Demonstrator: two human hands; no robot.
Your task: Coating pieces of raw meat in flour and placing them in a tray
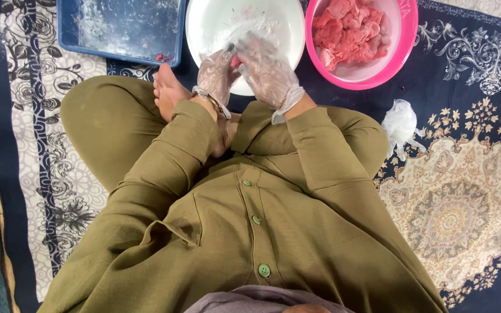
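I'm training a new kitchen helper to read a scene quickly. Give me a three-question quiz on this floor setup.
1. True or false: both the left hand and the right hand wear thin clear plastic gloves.
2. Which container holds the raw pink meat pieces? A) blue tray B) white bowl C) pink bowl
3. Fill in: the two hands meet over the ____ bowl, pressing a small pink piece between them.

Key: 1 true; 2 C; 3 white.
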